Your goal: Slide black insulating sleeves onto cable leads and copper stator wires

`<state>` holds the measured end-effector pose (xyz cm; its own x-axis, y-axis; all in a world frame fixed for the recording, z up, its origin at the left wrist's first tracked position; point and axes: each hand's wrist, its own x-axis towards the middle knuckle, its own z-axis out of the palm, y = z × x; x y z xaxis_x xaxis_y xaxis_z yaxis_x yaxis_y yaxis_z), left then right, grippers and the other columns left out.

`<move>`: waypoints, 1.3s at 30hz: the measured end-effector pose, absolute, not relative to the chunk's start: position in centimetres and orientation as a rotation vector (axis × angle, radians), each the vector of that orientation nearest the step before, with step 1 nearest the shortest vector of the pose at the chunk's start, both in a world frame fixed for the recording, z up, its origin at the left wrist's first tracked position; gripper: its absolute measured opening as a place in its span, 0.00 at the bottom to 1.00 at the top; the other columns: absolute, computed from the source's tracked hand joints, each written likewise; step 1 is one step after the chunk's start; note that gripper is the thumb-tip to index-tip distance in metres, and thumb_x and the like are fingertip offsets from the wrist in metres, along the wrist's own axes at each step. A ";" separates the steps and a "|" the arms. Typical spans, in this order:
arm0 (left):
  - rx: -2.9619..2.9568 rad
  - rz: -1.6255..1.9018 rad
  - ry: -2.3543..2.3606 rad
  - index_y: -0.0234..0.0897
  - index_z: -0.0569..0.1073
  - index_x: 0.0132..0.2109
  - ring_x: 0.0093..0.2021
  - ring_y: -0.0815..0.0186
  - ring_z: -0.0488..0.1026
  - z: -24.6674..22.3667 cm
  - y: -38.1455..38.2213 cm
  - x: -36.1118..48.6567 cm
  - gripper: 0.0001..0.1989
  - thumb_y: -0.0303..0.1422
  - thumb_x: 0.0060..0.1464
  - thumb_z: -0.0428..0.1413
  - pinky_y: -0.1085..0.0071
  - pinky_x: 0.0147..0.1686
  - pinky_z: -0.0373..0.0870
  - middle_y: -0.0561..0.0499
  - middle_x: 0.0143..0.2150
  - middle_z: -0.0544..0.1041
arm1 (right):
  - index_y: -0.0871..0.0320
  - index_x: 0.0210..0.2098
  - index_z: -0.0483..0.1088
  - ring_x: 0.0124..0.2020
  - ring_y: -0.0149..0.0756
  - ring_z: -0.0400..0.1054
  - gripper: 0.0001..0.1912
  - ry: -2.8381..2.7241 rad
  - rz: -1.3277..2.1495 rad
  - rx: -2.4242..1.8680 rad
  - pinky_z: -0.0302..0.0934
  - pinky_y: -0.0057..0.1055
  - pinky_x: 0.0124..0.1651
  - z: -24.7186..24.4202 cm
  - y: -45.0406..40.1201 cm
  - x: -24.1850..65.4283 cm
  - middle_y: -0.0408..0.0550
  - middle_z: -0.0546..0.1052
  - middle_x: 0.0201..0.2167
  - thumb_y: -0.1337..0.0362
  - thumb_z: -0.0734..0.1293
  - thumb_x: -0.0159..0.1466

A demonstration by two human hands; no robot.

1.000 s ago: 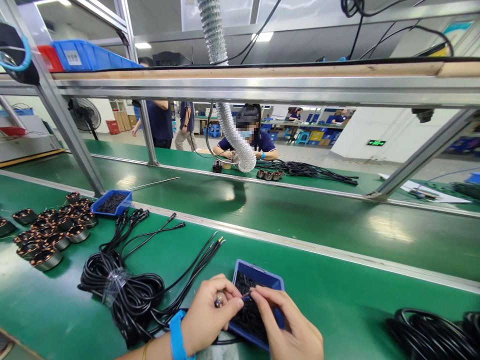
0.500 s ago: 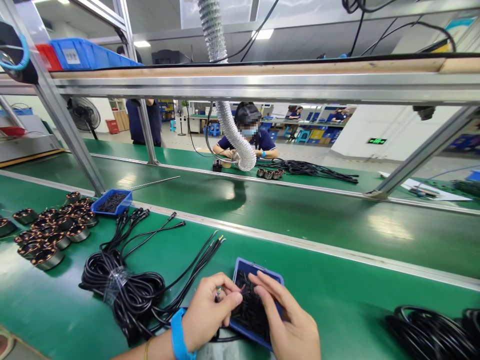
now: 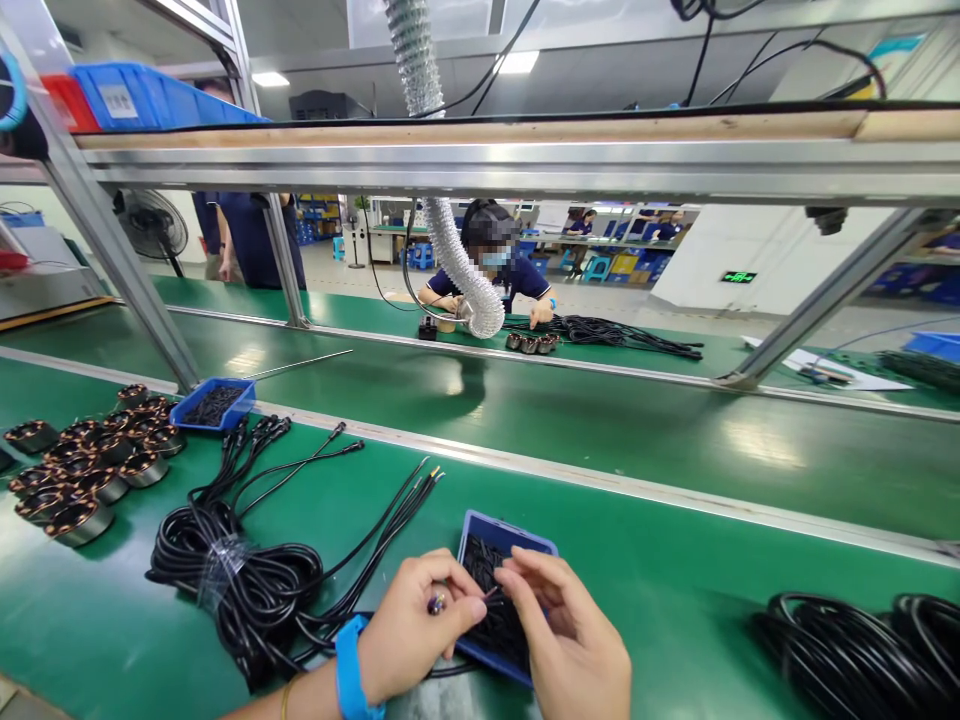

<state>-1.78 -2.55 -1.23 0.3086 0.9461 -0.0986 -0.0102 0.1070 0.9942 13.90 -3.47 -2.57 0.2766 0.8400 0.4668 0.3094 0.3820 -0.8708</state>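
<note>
My left hand (image 3: pixel 431 625), with a blue band at the wrist, pinches a thin wire end between thumb and forefinger. Coloured wire tips show within its curled fingers. My right hand (image 3: pixel 566 630) has its thumb and forefinger pinched close to that wire end; what they hold is too small to name. Both hands are over a blue tray (image 3: pixel 546 546) of small black pieces (image 3: pixel 484 562), partly hidden by them. A bundled coil of black cable (image 3: pixel 240 575) lies left of my hands, its stripped ends pointing up and right.
Metal-and-copper coils (image 3: pixel 105 450) and a second blue tray (image 3: pixel 246 408) sit at the left. More black cable (image 3: pixel 840 650) lies at the right. A metal frame (image 3: pixel 480 168) crosses above the bench. Across it sits a person (image 3: pixel 517 280) near a flexible duct (image 3: pixel 465 270).
My right thumb and forefinger have closed together beside the left fingertips. The view has shifted slightly. The person opposite has moved a hand out toward the cables.
</note>
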 end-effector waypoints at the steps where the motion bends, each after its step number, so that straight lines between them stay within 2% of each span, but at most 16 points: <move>1: 1.247 0.918 1.005 0.33 0.73 0.32 0.16 0.78 0.62 -1.3 -2.5 -1.8 0.15 0.42 0.51 0.62 0.78 0.17 0.55 0.57 0.27 0.66 | 0.57 0.36 0.78 0.29 0.36 0.78 0.08 -1.315 0.473 -1.179 0.75 0.27 0.33 -2.7 -3.5 13.9 0.49 0.81 0.32 0.59 0.72 0.61; 10: 1.260 0.921 1.008 0.33 0.73 0.32 0.15 0.78 0.60 -1.4 -2.5 -1.8 0.13 0.40 0.51 0.61 0.77 0.18 0.55 0.57 0.27 0.66 | 0.55 0.31 0.77 0.29 0.34 0.76 0.04 -1.432 0.354 -1.153 0.72 0.25 0.33 -2.3 -3.4 13.8 0.46 0.80 0.29 0.62 0.71 0.63; 13: 1.268 0.940 1.009 0.34 0.72 0.32 0.16 0.77 0.59 -1.3 -2.4 -1.9 0.12 0.40 0.52 0.60 0.77 0.18 0.55 0.59 0.24 0.64 | 0.54 0.33 0.78 0.27 0.34 0.77 0.04 -1.482 0.404 -1.137 0.73 0.23 0.32 -1.8 -3.4 14.0 0.45 0.82 0.29 0.63 0.70 0.63; 19: 1.169 0.977 0.975 0.34 0.70 0.38 0.22 0.73 0.64 -1.2 -2.1 -2.2 0.11 0.37 0.52 0.60 0.76 0.23 0.59 0.59 0.23 0.65 | 0.55 0.37 0.79 0.32 0.38 0.80 0.07 -1.563 0.679 -1.131 0.75 0.26 0.37 -1.5 -3.0 14.8 0.50 0.83 0.34 0.61 0.71 0.61; 22: 1.103 0.994 0.943 0.36 0.67 0.37 0.23 0.72 0.67 -1.3 -2.1 -2.1 0.15 0.38 0.49 0.63 0.76 0.22 0.60 0.57 0.27 0.68 | 0.56 0.38 0.78 0.32 0.39 0.80 0.08 -1.518 0.820 -1.154 0.75 0.26 0.37 -1.7 -2.7 14.6 0.50 0.84 0.32 0.61 0.70 0.61; 25: 1.110 0.957 0.922 0.36 0.67 0.35 0.23 0.71 0.68 -1.4 -2.0 -2.1 0.16 0.40 0.48 0.65 0.76 0.23 0.61 0.57 0.25 0.68 | 0.57 0.37 0.78 0.32 0.39 0.79 0.09 -1.529 0.888 -1.156 0.74 0.27 0.36 -1.4 -2.7 14.9 0.51 0.83 0.32 0.59 0.70 0.60; 28: 1.170 0.976 0.880 0.34 0.70 0.35 0.32 0.66 0.73 -1.3 -1.9 -2.2 0.16 0.43 0.52 0.63 0.71 0.34 0.69 0.51 0.28 0.74 | 0.56 0.36 0.78 0.32 0.39 0.78 0.09 -1.633 0.984 -1.118 0.73 0.29 0.37 -0.5 -3.3 16.7 0.50 0.82 0.31 0.58 0.69 0.61; 30: 1.198 1.014 0.874 0.34 0.72 0.36 0.35 0.64 0.74 -1.3 -1.7 -2.3 0.17 0.45 0.55 0.60 0.69 0.40 0.69 0.49 0.31 0.75 | 0.54 0.36 0.78 0.31 0.39 0.77 0.08 -1.759 1.122 -1.039 0.71 0.32 0.40 0.1 -3.8 18.2 0.48 0.82 0.28 0.57 0.71 0.60; 32: 1.201 1.005 0.888 0.34 0.72 0.36 0.30 0.67 0.72 -1.3 -1.5 -2.5 0.17 0.46 0.56 0.58 0.71 0.34 0.67 0.50 0.31 0.74 | 0.54 0.37 0.78 0.29 0.39 0.76 0.10 -1.809 1.281 -1.013 0.71 0.34 0.40 0.3 -3.9 19.2 0.47 0.82 0.27 0.57 0.73 0.59; 34: 1.251 0.928 0.906 0.34 0.73 0.37 0.24 0.71 0.66 -1.2 -1.5 -2.7 0.15 0.43 0.56 0.58 0.73 0.28 0.62 0.54 0.27 0.71 | 0.55 0.38 0.78 0.29 0.38 0.76 0.11 -1.763 1.322 -1.106 0.70 0.33 0.38 0.5 -3.6 19.3 0.47 0.82 0.28 0.56 0.71 0.61; 36: 1.384 0.838 0.931 0.33 0.76 0.36 0.22 0.73 0.61 -0.7 -1.9 -2.8 0.08 0.35 0.54 0.60 0.74 0.26 0.58 0.56 0.25 0.68 | 0.56 0.39 0.77 0.31 0.39 0.77 0.12 -1.713 1.198 -1.231 0.70 0.32 0.39 0.7 -3.2 18.9 0.48 0.82 0.29 0.55 0.68 0.63; 37: 1.467 0.802 0.941 0.34 0.78 0.35 0.23 0.73 0.60 -0.4 -2.1 -2.8 0.05 0.31 0.51 0.61 0.75 0.26 0.57 0.56 0.25 0.68 | 0.56 0.39 0.78 0.32 0.40 0.77 0.13 -1.698 1.104 -1.278 0.70 0.32 0.40 0.8 -3.2 18.8 0.48 0.82 0.30 0.54 0.67 0.63; 39: 1.644 0.732 0.920 0.34 0.80 0.34 0.25 0.73 0.62 0.3 -2.7 -2.8 0.05 0.24 0.47 0.61 0.75 0.28 0.59 0.54 0.28 0.72 | 0.55 0.37 0.77 0.33 0.39 0.76 0.14 -1.689 0.913 -1.357 0.70 0.31 0.39 1.0 -3.7 19.2 0.48 0.81 0.29 0.52 0.66 0.64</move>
